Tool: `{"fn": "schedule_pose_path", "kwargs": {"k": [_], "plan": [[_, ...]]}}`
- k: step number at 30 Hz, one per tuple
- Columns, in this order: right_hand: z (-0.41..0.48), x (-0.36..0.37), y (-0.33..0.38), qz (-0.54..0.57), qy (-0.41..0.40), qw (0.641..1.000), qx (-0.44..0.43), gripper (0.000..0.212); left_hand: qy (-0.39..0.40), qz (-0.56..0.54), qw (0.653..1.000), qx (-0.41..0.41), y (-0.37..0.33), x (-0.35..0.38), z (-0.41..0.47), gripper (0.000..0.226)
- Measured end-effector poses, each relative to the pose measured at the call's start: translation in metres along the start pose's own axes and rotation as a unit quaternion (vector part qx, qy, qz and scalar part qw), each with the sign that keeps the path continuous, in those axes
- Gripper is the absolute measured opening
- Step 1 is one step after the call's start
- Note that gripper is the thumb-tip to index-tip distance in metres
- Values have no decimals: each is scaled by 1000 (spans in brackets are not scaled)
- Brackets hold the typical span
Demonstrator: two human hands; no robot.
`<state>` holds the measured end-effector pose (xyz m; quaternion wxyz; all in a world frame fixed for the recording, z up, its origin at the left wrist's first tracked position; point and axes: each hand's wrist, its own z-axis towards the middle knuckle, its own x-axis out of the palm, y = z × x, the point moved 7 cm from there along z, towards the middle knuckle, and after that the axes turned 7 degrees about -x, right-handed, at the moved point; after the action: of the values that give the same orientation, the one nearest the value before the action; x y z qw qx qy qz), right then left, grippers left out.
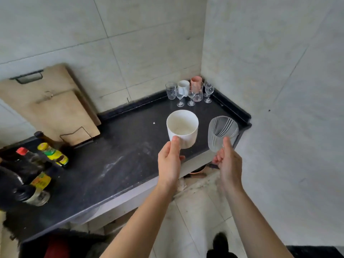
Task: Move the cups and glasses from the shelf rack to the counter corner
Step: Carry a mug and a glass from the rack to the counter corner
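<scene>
My left hand (170,162) grips a white cup (183,128) by its lower side, thumb on the near wall, and holds it above the black counter (115,157). My right hand (228,161) holds a clear ribbed glass (221,134) by its base, tilted toward me over the counter's right end. In the far corner stand a white mug (184,87), a pink cup (196,81), a clear tumbler (170,90) and several small stemmed glasses (191,96). The shelf rack is out of view.
Two wooden cutting boards (50,107) lean on the tiled wall at the left. Sauce bottles (53,153) crowd the counter's left end. A raised black lip (232,107) edges the counter along both walls. Pale floor tiles (195,211) lie below.
</scene>
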<state>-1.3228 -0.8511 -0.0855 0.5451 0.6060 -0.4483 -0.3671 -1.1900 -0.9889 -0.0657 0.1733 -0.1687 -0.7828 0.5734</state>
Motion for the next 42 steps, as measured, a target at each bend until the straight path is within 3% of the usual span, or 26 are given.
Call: {"fn": "schedule_pose_path", "kwargs": {"k": [4, 13, 19, 35, 42], "plan": [[93, 11, 0, 2, 13, 1000, 6, 60, 3, 19, 1000, 11, -8, 57, 66, 41], [274, 35, 16, -53, 66, 996, 28, 66, -84, 5, 996, -29, -28, 144, 187, 52], [358, 62, -7, -85, 67, 991, 82, 57, -115, 27, 991, -58, -18, 169, 263, 41], [484, 67, -113, -298, 81, 927, 212, 60, -34, 92, 973, -208, 122, 218, 413, 45], [526, 82, -143, -278, 100, 926, 237, 54, -34, 112, 970, -215, 147, 239, 438, 44]]}}
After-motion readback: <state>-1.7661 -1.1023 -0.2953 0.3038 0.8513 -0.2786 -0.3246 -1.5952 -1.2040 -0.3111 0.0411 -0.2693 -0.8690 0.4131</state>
